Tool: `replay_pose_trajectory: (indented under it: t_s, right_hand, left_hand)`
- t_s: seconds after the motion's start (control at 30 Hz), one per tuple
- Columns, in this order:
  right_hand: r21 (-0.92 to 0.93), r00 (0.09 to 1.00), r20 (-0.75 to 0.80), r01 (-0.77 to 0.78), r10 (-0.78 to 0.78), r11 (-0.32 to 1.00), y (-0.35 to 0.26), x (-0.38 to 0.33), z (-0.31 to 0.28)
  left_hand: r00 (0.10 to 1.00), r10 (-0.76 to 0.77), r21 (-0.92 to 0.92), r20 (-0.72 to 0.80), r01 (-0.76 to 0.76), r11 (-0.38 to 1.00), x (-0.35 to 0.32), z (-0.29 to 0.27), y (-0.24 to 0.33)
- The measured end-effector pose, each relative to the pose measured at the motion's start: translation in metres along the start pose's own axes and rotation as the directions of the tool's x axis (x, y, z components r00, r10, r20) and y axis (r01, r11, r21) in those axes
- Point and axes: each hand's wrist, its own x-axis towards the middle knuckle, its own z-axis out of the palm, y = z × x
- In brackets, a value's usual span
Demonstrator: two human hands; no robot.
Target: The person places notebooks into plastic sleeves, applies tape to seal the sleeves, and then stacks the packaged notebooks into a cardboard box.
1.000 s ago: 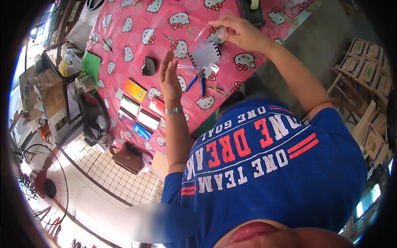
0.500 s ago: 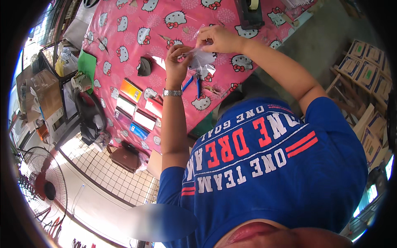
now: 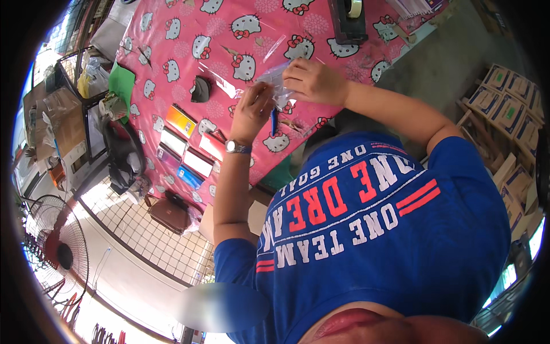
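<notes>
Between my two hands lies a clear plastic bag (image 3: pixel 271 75), thin and shiny, above the pink patterned tabletop. My left hand (image 3: pixel 254 109), with a metal watch on its wrist, pinches the bag's near left side with curled fingers. On the other side my right hand (image 3: pixel 315 81) grips the bag's right edge, fingers bent over it. What else the fingers may hold is hidden. Just below the bag, a blue-handled tool (image 3: pixel 274 121) rests on the table, partly covered by my left hand. To the left sits a small dark rounded object (image 3: pixel 200 90).
Several small coloured packs, including an orange one (image 3: pixel 181 120), lie left of my left wrist. A black tape dispenser (image 3: pixel 348 22) stands at the far right of the pink table (image 3: pixel 177 94). Stacked cartons (image 3: pixel 507 109) are at right, a fan (image 3: pixel 60 252) at lower left.
Both hands have come nearer to me, the right one also shifting right. The bag has moved with them, lower over the table, and now covers part of the blue-handled tool.
</notes>
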Motion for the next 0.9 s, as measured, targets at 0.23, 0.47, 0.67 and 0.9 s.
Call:
replay_pose_trajectory:
  t_s: [0.23,0.47,0.67,0.9]
  right_hand:
    - [0.109,0.889,-0.282,-0.345,0.362,0.932,-0.005,0.002,0.032]
    - [0.136,0.795,-0.469,-0.365,0.384,0.921,0.014,0.002,0.009]
    - [0.685,0.139,-0.333,-0.644,0.932,0.341,0.099,-0.088,-0.034]
    - [0.947,0.023,-0.285,-0.146,0.958,0.286,0.041,-0.099,0.008]
  left_hand:
    - [0.896,-0.389,-0.279,-0.214,0.326,0.903,0.005,0.019,0.000]
    - [0.838,-0.520,-0.211,-0.167,0.485,0.849,0.018,0.011,-0.001]
    - [0.919,-0.393,-0.084,0.036,0.394,0.915,0.043,-0.004,-0.007]
    - [0.905,-0.415,-0.230,0.089,0.424,0.876,0.037,-0.007,-0.021]
